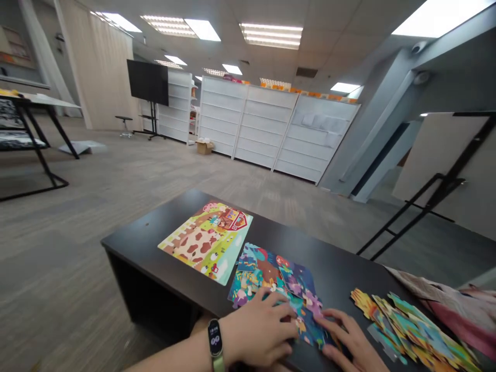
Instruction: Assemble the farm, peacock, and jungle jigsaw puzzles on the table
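Note:
A dark blue and teal puzzle (267, 266) with sea-like pictures lies on the black table (166, 206). My left hand (263, 325), with a banded watch on its wrist, rests over the puzzle's near edge, fingers spread and bent. At the puzzle's right near corner is my right hand (344, 338), its fingers apart and touching the edge pieces. I make out nothing gripped in either hand. Left of the puzzle lies a farm picture board (209, 240) with a cow pattern and a red barn.
Loose puzzle pieces (418, 330) are heaped at the table's right, beside a pink and beige cloth (445, 305). A whiteboard stand (430, 196) rises beyond the right side. White shelves (263, 124), a black screen (147, 82) and a cardboard box (204, 147) stand farther back.

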`<action>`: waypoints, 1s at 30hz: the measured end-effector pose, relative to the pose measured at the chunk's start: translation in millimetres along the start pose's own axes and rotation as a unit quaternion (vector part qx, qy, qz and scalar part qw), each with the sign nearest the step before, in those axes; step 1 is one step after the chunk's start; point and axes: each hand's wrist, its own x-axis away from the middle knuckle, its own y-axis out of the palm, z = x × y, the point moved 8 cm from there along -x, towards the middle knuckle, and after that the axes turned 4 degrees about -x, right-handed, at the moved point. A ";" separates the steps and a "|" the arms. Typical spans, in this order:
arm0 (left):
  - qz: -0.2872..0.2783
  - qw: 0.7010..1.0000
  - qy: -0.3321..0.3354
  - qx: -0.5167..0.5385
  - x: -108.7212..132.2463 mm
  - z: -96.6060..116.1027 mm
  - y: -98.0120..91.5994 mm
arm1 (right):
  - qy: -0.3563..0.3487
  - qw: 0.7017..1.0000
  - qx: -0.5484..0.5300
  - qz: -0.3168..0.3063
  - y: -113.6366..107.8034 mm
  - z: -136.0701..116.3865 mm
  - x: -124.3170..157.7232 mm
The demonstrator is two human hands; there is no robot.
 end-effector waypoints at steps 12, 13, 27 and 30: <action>-0.002 0.997 -0.069 -0.032 -49.6 -57.3 2.4 | 0.115 0.991 0.062 -0.037 56.0 34.4 -171.8; 0.010 0.996 -0.088 -0.027 -52.1 -69.6 -2.4 | 0.125 0.989 0.068 -0.027 57.4 33.6 -173.5; 0.040 0.976 -0.207 0.045 -66.3 -146.0 12.6 | 0.235 0.970 -0.018 0.053 41.3 62.3 -160.3; 0.098 0.971 -0.197 0.098 -83.5 -160.6 5.9 | 0.248 0.964 -0.053 0.076 32.1 80.7 -154.6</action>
